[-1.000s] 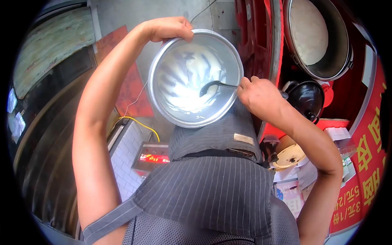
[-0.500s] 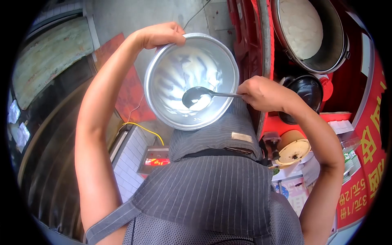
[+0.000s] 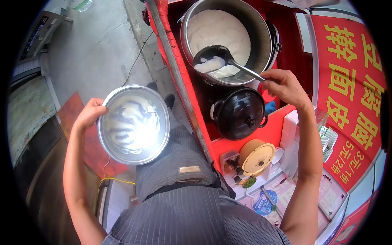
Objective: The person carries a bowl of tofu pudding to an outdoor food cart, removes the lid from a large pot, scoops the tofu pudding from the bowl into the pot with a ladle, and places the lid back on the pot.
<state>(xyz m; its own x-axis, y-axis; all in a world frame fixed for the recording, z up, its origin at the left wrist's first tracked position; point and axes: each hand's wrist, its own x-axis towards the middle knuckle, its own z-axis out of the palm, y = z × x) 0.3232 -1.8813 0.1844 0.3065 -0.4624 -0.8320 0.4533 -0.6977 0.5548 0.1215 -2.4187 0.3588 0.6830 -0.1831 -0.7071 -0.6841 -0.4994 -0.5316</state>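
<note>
My left hand (image 3: 93, 113) grips the left rim of a metal bowl (image 3: 134, 124), tilted toward me, with white smears on its inner wall. My right hand (image 3: 286, 86) holds the handle of a dark ladle (image 3: 214, 57). Some soft white food lies in the ladle's scoop, which is over the near left part of a large steel pot (image 3: 261, 45). Inside that pot is a wide mass of smooth white food (image 3: 218, 30). The bowl and the pot are apart, with a red-covered edge between them.
A black lidded pot (image 3: 241, 114) sits just below the steel pot. Nearer are a round tan lid (image 3: 258, 159), small jars and a white tray. A metal rail (image 3: 179, 77) runs along the red stall edge. A red sign (image 3: 347, 94) with yellow characters stands right.
The view has turned right. The ladle has left the metal bowl and is now over the steel pot with white food in it. The bowl, still in my left hand, is farther left.
</note>
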